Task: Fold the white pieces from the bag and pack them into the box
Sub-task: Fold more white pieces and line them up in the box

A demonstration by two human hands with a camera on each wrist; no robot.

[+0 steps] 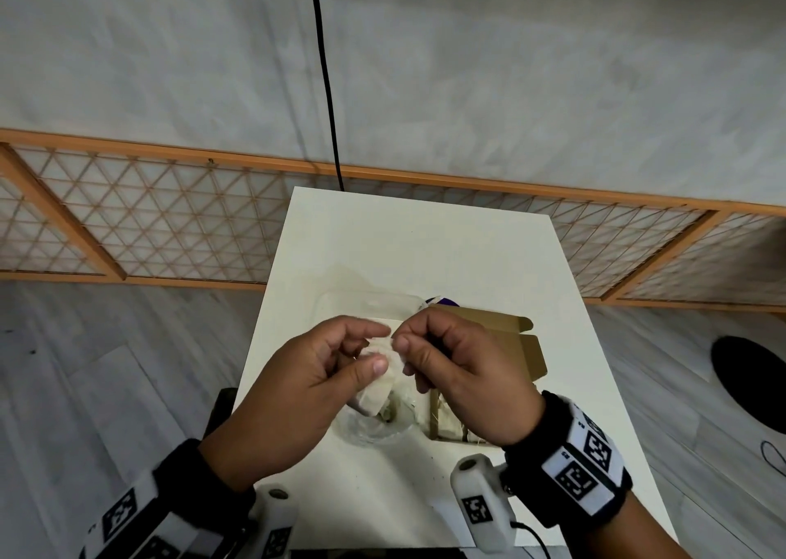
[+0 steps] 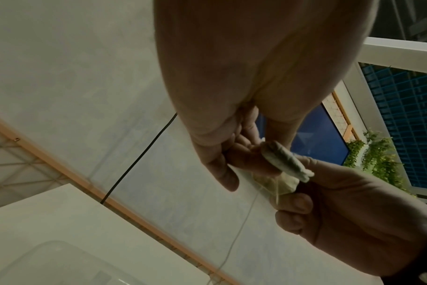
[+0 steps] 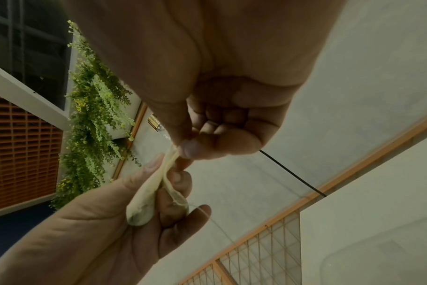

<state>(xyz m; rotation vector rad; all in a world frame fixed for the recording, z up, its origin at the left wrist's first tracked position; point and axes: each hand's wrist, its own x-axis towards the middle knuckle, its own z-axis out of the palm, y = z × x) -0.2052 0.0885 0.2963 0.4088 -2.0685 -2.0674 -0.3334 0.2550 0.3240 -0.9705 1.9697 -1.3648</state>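
Your left hand [image 1: 297, 388] and right hand [image 1: 455, 371] both pinch one white piece [image 1: 378, 382], held up over the white table [image 1: 425, 252]. Your right hand hides much of the brown box [image 1: 527, 350]. The clear bag [image 1: 374, 426] below is hard to see.

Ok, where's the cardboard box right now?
In the head view, the cardboard box lies open on the white table, right of centre, partly hidden behind the right hand.
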